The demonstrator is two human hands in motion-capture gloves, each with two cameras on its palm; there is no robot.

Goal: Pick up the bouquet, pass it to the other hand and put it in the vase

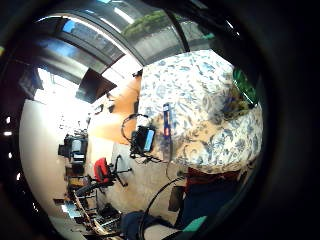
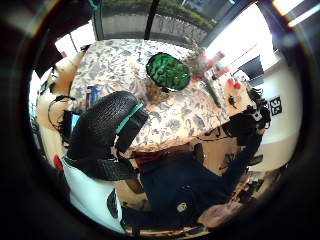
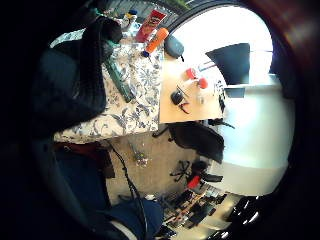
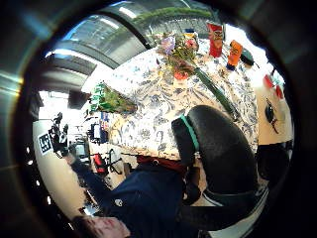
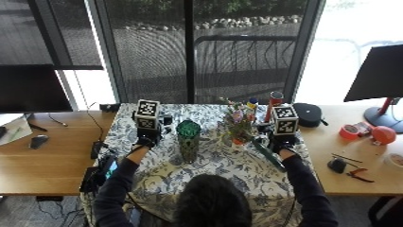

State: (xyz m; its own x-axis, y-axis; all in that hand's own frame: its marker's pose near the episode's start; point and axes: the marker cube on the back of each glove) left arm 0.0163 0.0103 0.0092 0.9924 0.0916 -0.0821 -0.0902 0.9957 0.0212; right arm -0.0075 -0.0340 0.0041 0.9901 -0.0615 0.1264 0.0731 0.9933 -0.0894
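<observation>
Bouquet lies on the surface — a table under a blue-and-white floral cloth — right of centre, its flowers toward the far side and its long green stem running near and to the right. Just left of it stands the green vase, upright, with nothing in it. The right hand hovers at the stem's right side, apart from the flowers; its fingers are lightly curled and hold nothing. The left hand sits left of the vase, also relaxed and holding nothing. Beyond the bouquet, at the far edge, stand a red tube can and an orange bottle — with a dark pouch further right.
</observation>
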